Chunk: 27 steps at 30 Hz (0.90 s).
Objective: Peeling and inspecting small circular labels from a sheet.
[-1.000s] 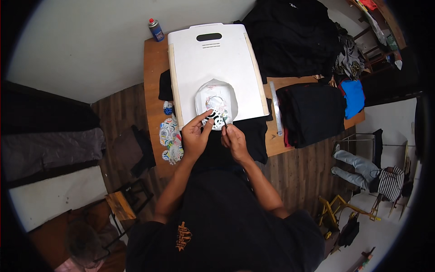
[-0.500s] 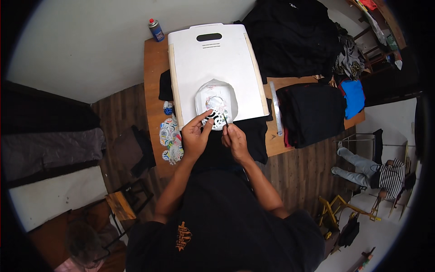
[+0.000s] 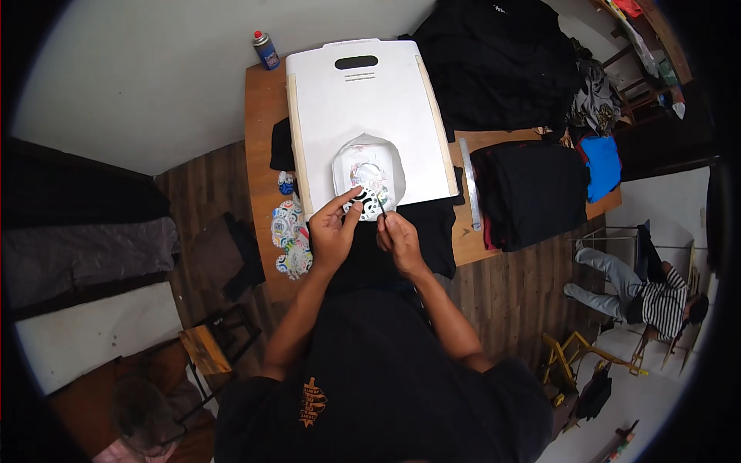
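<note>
Between the thumb and fingers of my left hand (image 3: 333,231) is a round patterned piece (image 3: 366,202), white with black curves; it looks like a printed sheet cut-out. My right hand (image 3: 400,235) is closed round a thin dark pointed tool (image 3: 382,207), its tip at the right edge of the piece. Its exact kind is too small to make out. Both hands are over a white open container (image 3: 394,158) with coloured scraps inside. That container sits on the near part of a large white board (image 3: 363,100) with a handle slot.
More round colourful cut-outs (image 3: 289,228) lie left of the board on the wooden table (image 3: 262,96). A spray can (image 3: 265,51) stands behind. To the right are a metal ruler (image 3: 470,185) and folded black cloth (image 3: 529,197). Two other people (image 3: 656,301) are nearby.
The dark tool's tip has shifted slightly left against the patterned piece. My hands hardly moved otherwise. The person at the right has changed posture.
</note>
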Motion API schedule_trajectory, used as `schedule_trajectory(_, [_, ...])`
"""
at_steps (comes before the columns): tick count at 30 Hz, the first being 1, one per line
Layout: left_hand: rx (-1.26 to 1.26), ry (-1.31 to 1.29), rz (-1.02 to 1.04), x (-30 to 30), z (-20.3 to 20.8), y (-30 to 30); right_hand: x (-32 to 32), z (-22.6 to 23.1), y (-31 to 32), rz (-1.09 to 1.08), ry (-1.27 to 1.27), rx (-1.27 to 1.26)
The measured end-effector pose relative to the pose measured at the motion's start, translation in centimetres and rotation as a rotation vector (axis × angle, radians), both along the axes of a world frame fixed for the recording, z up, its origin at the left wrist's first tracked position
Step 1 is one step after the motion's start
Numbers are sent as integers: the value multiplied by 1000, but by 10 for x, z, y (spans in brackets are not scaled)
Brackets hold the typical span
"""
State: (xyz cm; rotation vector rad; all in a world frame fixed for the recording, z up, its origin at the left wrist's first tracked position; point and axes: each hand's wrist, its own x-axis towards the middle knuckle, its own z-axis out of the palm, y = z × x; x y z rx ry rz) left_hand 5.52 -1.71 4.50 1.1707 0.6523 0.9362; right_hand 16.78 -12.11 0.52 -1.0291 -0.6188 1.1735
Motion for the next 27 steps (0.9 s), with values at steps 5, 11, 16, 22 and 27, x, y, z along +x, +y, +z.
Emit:
schedule_trajectory(5, [-15,-3,-3,0,-1,0,0,0,0,-11,-12,-5])
schedule_trajectory(11, [-40,-9,-11,-1,-3,-1,-1,3,-1,-22,12,-19])
schedule_trajectory(16, [-51,-11,-10,-1,-4,-1,-1,3,0,-17,15,-10])
schedule_trajectory(22, [-5,-26,-4,3,6,0,0,4,1,-10,-15,-29])
schedule_trajectory(27, [16,-15,-3,4,5,0,-1,1,2,-20,-4,-23])
